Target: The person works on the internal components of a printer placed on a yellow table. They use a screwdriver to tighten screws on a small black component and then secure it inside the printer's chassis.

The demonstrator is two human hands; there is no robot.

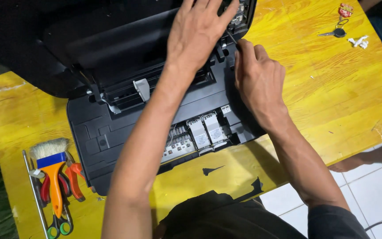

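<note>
Head view looks straight down at an opened black printer [111,132] lying on a yellow wooden table [332,88]. Your left hand [197,33] reaches across to the far end of the printer, fingers spread and pressed flat on the black housing, closed on nothing. Your right hand [257,79] sits just beside it, with thumb and forefinger pinched together on a thin dark tool [231,37], possibly a screwdriver shaft, though it is too slim and shadowed to be sure. Its tip points into the corner under your left fingers.

Nearer to you, between your forearms, the two ink cartridges [206,130] sit side by side in their carriage, with pale labelled tops facing up. A grey plastic lever [142,88] stands up from the paper path to the left of your left forearm, and the raised scanner lid [32,44] fills the upper left.

At the table's left edge lies a brush [51,168] with an orange handle and a blue band, resting over red-handled pliers [74,179]. Green-handled scissors [60,225] lie below it and a long metal rod [34,190] beside it. Well apart, at the far right corner, lie a key with a red tag [340,22] and a small crumpled white scrap [359,42]. Another person's hand [348,164] rests at the table's right edge, above the white tiled floor [372,194].
</note>
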